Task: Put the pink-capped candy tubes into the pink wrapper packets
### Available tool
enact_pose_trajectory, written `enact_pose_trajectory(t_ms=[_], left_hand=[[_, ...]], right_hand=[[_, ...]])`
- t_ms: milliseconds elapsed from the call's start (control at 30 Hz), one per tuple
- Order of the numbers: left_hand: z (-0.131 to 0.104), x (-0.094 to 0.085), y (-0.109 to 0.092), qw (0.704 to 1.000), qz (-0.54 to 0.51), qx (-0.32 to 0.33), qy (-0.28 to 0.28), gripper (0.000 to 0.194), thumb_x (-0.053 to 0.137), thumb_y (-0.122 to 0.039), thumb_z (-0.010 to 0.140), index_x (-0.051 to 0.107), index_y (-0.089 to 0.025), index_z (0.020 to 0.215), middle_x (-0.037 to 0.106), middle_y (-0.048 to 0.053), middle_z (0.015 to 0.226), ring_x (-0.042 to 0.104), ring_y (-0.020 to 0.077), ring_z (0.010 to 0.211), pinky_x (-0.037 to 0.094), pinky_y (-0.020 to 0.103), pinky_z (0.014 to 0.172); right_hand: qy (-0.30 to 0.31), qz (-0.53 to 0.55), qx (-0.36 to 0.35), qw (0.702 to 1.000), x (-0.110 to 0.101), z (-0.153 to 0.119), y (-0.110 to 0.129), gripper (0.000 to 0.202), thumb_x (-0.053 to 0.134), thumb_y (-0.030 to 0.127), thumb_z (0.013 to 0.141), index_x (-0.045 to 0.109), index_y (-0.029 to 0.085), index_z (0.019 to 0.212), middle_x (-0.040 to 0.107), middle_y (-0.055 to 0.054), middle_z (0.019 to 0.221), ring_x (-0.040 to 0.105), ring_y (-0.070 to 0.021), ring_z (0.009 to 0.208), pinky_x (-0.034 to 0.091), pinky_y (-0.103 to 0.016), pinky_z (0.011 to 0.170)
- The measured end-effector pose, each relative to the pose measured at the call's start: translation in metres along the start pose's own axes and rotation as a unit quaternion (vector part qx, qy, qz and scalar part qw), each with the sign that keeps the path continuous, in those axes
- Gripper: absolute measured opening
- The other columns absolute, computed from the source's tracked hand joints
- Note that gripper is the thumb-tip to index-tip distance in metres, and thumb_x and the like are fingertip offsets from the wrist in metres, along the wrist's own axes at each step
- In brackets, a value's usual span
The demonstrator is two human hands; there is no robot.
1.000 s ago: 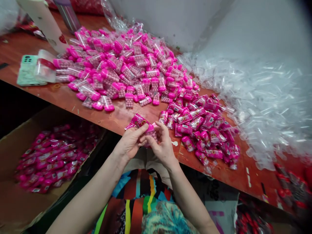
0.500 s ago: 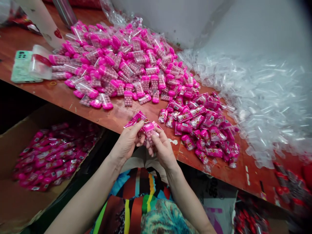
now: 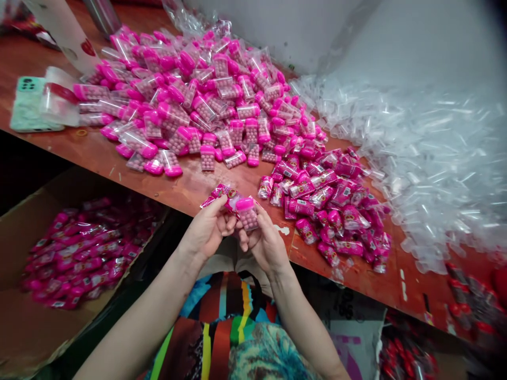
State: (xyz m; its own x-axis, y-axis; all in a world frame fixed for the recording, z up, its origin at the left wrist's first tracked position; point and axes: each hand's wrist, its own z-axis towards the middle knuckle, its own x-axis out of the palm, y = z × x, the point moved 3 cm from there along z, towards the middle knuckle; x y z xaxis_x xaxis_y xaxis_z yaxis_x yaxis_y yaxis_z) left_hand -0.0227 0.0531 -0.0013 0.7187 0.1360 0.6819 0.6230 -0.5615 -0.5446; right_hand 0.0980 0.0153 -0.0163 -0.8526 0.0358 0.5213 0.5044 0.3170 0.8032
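Over the table's front edge my two hands are close together. My left hand (image 3: 209, 226) pinches a printed pink plastic wrapper (image 3: 219, 194) between thumb and fingers. In my right hand (image 3: 264, 237) is a small clear candy box (image 3: 247, 216) with a pink cap, full of pink balls, held cap up. The box sits right beside the wrapper; whether its lower edge is inside the wrapper I cannot tell. Behind the hands lies a big heap of the same pink-capped candy boxes (image 3: 206, 108). To the right is a pile of pink wrapped packs (image 3: 328, 195).
Empty clear plastic containers (image 3: 428, 169) are heaped along the right. An open cardboard box (image 3: 24, 338) at lower left holds pink wrapped packs (image 3: 83, 253). A phone (image 3: 29, 105), a tape roll (image 3: 59, 97) and a metal bottle (image 3: 102, 17) stand at the left. Red-capped items (image 3: 404, 356) lie lower right.
The candy box has turned more upright and its cap shows clearly now. The wrapper has shifted slightly and looks more bunched in my left hand. The view has moved a little.
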Motion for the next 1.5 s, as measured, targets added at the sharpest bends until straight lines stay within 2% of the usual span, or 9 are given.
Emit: enact_pose_trajectory(t_ms=[100, 167, 333, 467, 633, 900, 1067, 1200, 1500], left_hand=[[0.004, -0.002, 0.002, 0.999, -0.049, 0.003, -0.007, 0.015, 0.059, -0.028, 0.085, 0.059, -0.014, 0.081, 0.062, 0.002, 0.070, 0.043, 0.0060, 0.041, 0.028, 0.018, 0.034], [0.005, -0.002, 0.004, 0.998, -0.065, 0.004, -0.009, 0.013, 0.059, -0.026, 0.086, 0.059, -0.014, 0.083, 0.064, 0.003, 0.077, 0.043, 0.0054, 0.042, 0.030, 0.018, 0.035], [0.007, 0.004, 0.010, 0.997, -0.072, -0.002, 0.001, 0.015, 0.059, -0.029, 0.085, 0.059, -0.014, 0.081, 0.058, 0.000, 0.065, 0.044, 0.0064, 0.042, 0.030, 0.018, 0.035], [0.007, 0.007, 0.014, 0.998, -0.056, -0.008, -0.009, 0.019, 0.061, -0.032, 0.085, 0.059, -0.014, 0.077, 0.053, -0.002, 0.055, 0.044, 0.0069, 0.040, 0.032, 0.018, 0.037], [0.006, 0.009, 0.016, 0.999, -0.037, -0.019, -0.008, 0.025, 0.058, -0.035, 0.087, 0.059, -0.014, 0.073, 0.049, -0.002, 0.049, 0.043, 0.0080, 0.039, 0.034, 0.019, 0.040], [0.008, 0.010, 0.019, 0.998, -0.038, -0.017, -0.038, 0.024, 0.061, -0.034, 0.085, 0.059, -0.014, 0.072, 0.051, -0.002, 0.050, 0.044, 0.0069, 0.039, 0.034, 0.018, 0.040], [0.010, 0.009, 0.024, 0.999, -0.025, -0.023, -0.019, 0.027, 0.062, -0.036, 0.084, 0.058, -0.014, 0.070, 0.049, -0.002, 0.049, 0.042, 0.0064, 0.039, 0.031, 0.016, 0.036], [0.011, 0.009, 0.027, 0.999, -0.029, -0.016, -0.039, 0.025, 0.064, -0.035, 0.084, 0.061, -0.013, 0.074, 0.056, 0.000, 0.057, 0.045, 0.0063, 0.042, 0.031, 0.016, 0.036], [0.007, 0.013, 0.026, 0.999, 0.039, 0.017, 0.011, 0.029, 0.069, -0.037, 0.081, 0.058, -0.013, 0.068, 0.046, -0.003, 0.051, 0.039, 0.0049, 0.044, 0.026, 0.016, 0.039]], right_hand=[[-0.056, -0.087, -0.067, 0.992, -0.007, -0.002, 0.005, 0.041, 0.047, 0.043, 0.093, 0.049, 0.027, 0.131, 0.063, -0.002, 0.085, 0.055, -0.0122, 0.060, 0.049, -0.026, 0.053], [-0.097, -0.191, -0.125, 0.969, -0.011, -0.005, 0.008, 0.037, 0.048, 0.040, 0.094, 0.053, 0.027, 0.129, 0.062, -0.002, 0.087, 0.057, -0.0140, 0.069, 0.052, -0.029, 0.064], [-0.116, -0.439, -0.280, 0.846, -0.004, -0.013, 0.015, 0.037, 0.047, 0.026, 0.095, 0.055, 0.025, 0.131, 0.054, -0.009, 0.112, 0.055, -0.0209, 0.107, 0.046, -0.042, 0.096], [-0.124, -0.509, -0.328, 0.786, -0.002, -0.017, 0.013, 0.044, 0.049, 0.021, 0.093, 0.049, 0.026, 0.137, 0.049, -0.011, 0.112, 0.053, -0.0225, 0.108, 0.048, -0.043, 0.094], [-0.154, -0.542, -0.349, 0.749, -0.008, -0.016, 0.010, 0.047, 0.050, 0.020, 0.093, 0.046, 0.026, 0.139, 0.045, -0.010, 0.111, 0.052, -0.0226, 0.106, 0.050, -0.043, 0.091], [-0.127, -0.548, -0.359, 0.745, -0.007, -0.018, 0.007, 0.050, 0.052, 0.020, 0.092, 0.043, 0.027, 0.141, 0.046, -0.011, 0.114, 0.053, -0.0235, 0.107, 0.050, -0.044, 0.093], [-0.124, -0.547, -0.353, 0.749, -0.009, -0.023, 0.004, 0.049, 0.052, 0.020, 0.091, 0.044, 0.026, 0.139, 0.047, -0.011, 0.113, 0.054, -0.0238, 0.108, 0.051, -0.045, 0.092], [-0.114, -0.544, -0.363, 0.748, -0.009, -0.025, 0.002, 0.051, 0.054, 0.020, 0.090, 0.044, 0.027, 0.139, 0.047, -0.012, 0.113, 0.054, -0.0241, 0.107, 0.051, -0.044, 0.092], [-0.064, -0.480, -0.340, 0.807, -0.015, -0.019, 0.000, 0.045, 0.054, 0.019, 0.090, 0.048, 0.027, 0.133, 0.060, -0.009, 0.105, 0.059, -0.0210, 0.094, 0.052, -0.039, 0.083]])
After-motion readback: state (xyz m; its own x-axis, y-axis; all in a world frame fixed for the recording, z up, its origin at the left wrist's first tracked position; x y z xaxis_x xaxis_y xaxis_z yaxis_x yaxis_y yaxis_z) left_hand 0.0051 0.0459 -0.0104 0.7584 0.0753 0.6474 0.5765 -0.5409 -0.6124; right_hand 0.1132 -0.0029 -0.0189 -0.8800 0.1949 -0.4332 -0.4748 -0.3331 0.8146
